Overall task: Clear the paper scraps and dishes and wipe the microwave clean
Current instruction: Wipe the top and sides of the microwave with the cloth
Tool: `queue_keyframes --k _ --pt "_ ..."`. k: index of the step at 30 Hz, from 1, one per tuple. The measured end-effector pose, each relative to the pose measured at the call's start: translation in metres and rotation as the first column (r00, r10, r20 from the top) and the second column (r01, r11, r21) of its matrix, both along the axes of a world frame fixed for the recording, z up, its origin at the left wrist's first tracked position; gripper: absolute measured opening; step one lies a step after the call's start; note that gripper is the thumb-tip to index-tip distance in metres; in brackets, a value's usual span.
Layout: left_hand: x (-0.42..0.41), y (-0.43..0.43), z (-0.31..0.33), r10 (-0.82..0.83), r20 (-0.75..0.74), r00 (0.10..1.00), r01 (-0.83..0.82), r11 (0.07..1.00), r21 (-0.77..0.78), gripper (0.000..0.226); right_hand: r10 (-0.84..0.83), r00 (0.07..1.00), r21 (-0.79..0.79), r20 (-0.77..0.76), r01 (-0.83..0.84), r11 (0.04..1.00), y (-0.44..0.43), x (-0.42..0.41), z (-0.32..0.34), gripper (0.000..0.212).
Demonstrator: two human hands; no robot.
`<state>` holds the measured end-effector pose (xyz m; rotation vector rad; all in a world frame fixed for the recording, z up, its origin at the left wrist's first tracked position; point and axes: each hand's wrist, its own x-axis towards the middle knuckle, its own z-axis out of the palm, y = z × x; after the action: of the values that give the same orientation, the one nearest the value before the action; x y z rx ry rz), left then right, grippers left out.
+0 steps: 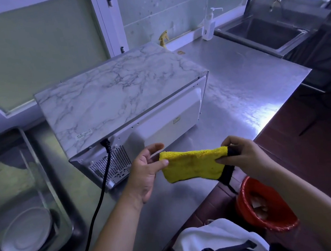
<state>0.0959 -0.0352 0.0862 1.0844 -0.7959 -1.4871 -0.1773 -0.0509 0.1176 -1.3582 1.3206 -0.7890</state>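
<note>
yellow microfibre cloth (195, 164) pinched at both ends by left grip (146, 175) and right grip (243, 157), stretched probably for folding | microwave (119, 97) turned rear-out on worktop (239, 86), likely for wiping

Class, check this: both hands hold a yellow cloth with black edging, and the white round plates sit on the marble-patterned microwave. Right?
No: the head view shows the white round plates lying in the steel sink basin on the left, not on the marble-patterned microwave. Left hand and right hand do hold the yellow cloth with black edging.
</note>
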Motion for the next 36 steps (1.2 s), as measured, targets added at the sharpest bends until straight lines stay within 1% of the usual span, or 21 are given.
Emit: queue_keyframes --k 2,3,4,6,7,8,9,10,11,12,13,15,18,21,25,27,29,30,32,34,36 --pt "0.0 0.0 0.003 -0.092 0.228 0.969 0.097 0.995 -0.012 0.052 -0.04 0.999 -0.007 0.015 0.04 0.999 0.0 0.0 0.0 0.021" --pt "-0.001 0.0 0.005 -0.154 0.364 0.919 0.166 0.986 -0.002 0.052 -0.065 0.997 -0.007 0.034 0.065 0.998 0.0 0.0 -0.001 0.019" --pt "0.0 0.0 0.006 -0.204 0.511 0.835 0.231 0.973 0.011 0.048 -0.078 0.996 -0.005 0.047 0.078 0.997 0.0 0.0 -0.002 0.017" --pt "0.002 -0.002 0.005 -0.236 0.764 0.6 0.332 0.943 0.03 0.031 -0.068 0.997 0.008 0.044 0.068 0.998 -0.001 -0.001 -0.005 0.017" --pt "0.004 -0.002 0.005 -0.223 0.835 0.504 0.347 0.937 0.041 0.021 -0.061 0.997 0.017 0.044 0.06 0.998 -0.001 -0.002 -0.008 0.019" --pt "0.005 -0.001 0.005 -0.221 0.854 0.471 0.342 0.938 0.054 0.012 -0.069 0.996 0.028 0.063 0.067 0.997 0.0 -0.003 -0.01 0.021" --pt "0.007 0.001 0.004 -0.241 0.815 0.527 0.333 0.941 0.063 0.006 -0.095 0.989 0.05 0.116 0.089 0.995 0.001 -0.004 -0.011 0.024" --pt "0.009 0.003 0.004 -0.272 0.692 0.669 0.322 0.945 0.059 0.003 -0.133 0.97 0.092 0.206 0.116 0.989 0.002 -0.005 -0.01 0.025" --pt "0.01 0.005 0.006 -0.294 0.476 0.829 0.31 0.95 0.047 0.004 -0.169 0.935 0.158 0.312 0.125 0.98 0.002 -0.006 -0.01 0.026" --pt "0.01 0.007 0.008 -0.29 0.221 0.931 0.288 0.957 0.039 0.01 -0.198 0.892 0.234 0.405 0.108 0.966 0.001 -0.005 -0.011 0.028" --pt "0.01 0.007 0.009 -0.281 0.019 0.96 0.28 0.959 0.048 0.02 -0.218 0.856 0.308 0.468 0.073 0.948 0.0 -0.003 -0.013 0.032" --pt "0.01 0.007 0.005 -0.311 -0.126 0.942 0.326 0.938 0.119 0.039 -0.263 0.822 0.444 0.505 0.013 0.896 -0.003 0.003 -0.024 0.042" --pt "0.003 0.014 -0.012 -0.375 -0.078 0.924 0.382 0.882 0.278 0.044 -0.326 0.843 0.608 0.429 -0.002 0.794 -0.004 0.011 -0.044 0.049" --pt "0.0 0.022 -0.033 -0.253 -0.081 0.964 0.264 0.883 0.389 0.035 -0.301 0.852 0.679 0.429 -0.084 0.73 0.004 0.008 -0.055 0.044" --pt "-0.007 0.023 -0.034 -0.126 -0.09 0.988 0.151 0.912 0.38 0.023 -0.234 0.785 0.558 0.573 -0.165 0.813 0.01 0.006 -0.058 0.038" --pt "-0.016 0.019 -0.02 -0.097 -0.002 0.995 0.093 0.941 0.324 0.021 -0.204 0.825 0.485 0.527 -0.094 0.87 0.009 0.018 -0.05 0.033" --pt "-0.031 0.014 0.0 -0.057 0.102 0.993 0.031 0.97 0.24 0.024 -0.255 0.842 0.419 0.474 0.039 0.907 0.008 0.037 -0.037 0.029" --pt "-0.04 0.012 0.011 -0.073 0.149 0.986 0.044 0.981 0.191 0.026 -0.26 0.834 0.386 0.487 0.061 0.92 0.008 0.047 -0.03 0.027" --pt "-0.058 0.013 0.032 -0.22 0.19 0.957 0.201 0.972 0.118 0.038 -0.174 0.83 0.301 0.529 0.007 0.954 0.01 0.066 -0.018 0.027" --pt "-0.072 0.015 0.046 -0.35 0.182 0.919 0.333 0.936 0.117 0.055 -0.081 0.867 0.204 0.492 -0.024 0.979 0.012 0.076 -0.011 0.035" --pt "-0.07 0.015 0.053 -0.417 0.161 0.894 0.4 0.907 0.13 0.056 -0.118 0.888 0.158 0.444 0.052 0.986 0.012 0.075 -0.01 0.042"
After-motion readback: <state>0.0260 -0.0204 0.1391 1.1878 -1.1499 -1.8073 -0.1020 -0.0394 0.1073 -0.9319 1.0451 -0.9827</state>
